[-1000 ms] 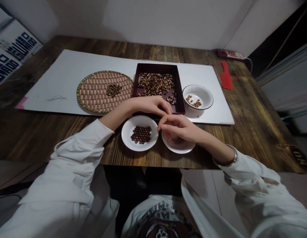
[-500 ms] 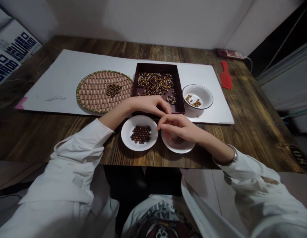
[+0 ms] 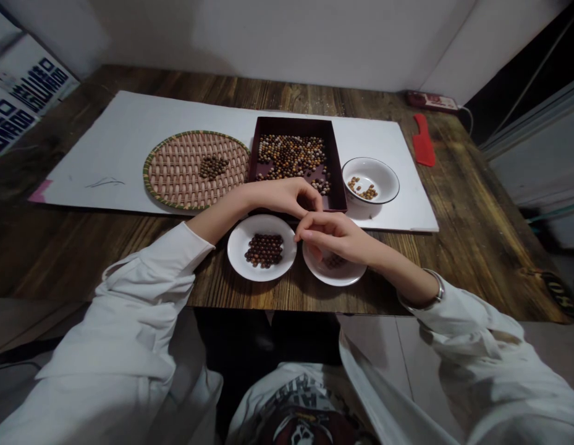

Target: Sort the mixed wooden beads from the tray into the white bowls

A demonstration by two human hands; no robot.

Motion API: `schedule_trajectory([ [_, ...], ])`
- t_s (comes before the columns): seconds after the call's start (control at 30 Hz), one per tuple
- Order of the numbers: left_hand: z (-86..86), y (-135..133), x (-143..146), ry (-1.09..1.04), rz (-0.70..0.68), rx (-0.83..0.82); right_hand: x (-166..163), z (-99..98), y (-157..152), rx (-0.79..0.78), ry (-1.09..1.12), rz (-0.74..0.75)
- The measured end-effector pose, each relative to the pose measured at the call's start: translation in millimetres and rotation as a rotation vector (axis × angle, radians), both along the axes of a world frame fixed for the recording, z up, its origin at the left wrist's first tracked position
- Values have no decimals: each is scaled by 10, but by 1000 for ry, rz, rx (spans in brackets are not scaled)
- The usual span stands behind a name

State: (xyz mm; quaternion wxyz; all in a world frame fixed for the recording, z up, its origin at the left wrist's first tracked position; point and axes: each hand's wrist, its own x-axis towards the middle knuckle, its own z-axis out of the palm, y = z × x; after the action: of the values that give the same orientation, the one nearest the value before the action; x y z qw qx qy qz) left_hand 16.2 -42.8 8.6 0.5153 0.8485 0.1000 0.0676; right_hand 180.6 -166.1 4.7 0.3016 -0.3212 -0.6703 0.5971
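My left hand (image 3: pixel 287 196) rests at the near edge of a dark maroon tray (image 3: pixel 338 179) full of mixed brown, tan and white beads, its fingers curled into a pinch. My right hand (image 3: pixel 335 235) hovers over a white plate (image 3: pixel 333 274) that holds a few dark beads, fingers bent and pinched together, fingertips almost touching my left hand. What either pinch holds is too small to see. Just left of it, a second white plate (image 3: pixel 239 259) carries a pile of dark brown beads (image 3: pixel 264 249).
A round woven basket tray (image 3: pixel 175 170) with a small heap of greenish-brown beads lies left of the maroon tray. A white bowl (image 3: pixel 384 176) with tan beads sits to its right. All rest on a white sheet (image 3: pixel 105 142) over a wooden table. A red comb (image 3: pixel 422 145) lies far right.
Almost nothing has moved. Both hands stay pinched together between the tray and the plates; the view has shifted very slightly.
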Motion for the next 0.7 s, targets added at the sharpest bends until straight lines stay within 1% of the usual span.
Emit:
schedule_trajectory([
  [0.5, -6, -1, -7, 9, -4, 6, 2, 2, 3, 43, -25, -10],
  [0.7, -6, -18, 8, 9, -6, 9, 0, 18, 0, 0, -23, 5],
])
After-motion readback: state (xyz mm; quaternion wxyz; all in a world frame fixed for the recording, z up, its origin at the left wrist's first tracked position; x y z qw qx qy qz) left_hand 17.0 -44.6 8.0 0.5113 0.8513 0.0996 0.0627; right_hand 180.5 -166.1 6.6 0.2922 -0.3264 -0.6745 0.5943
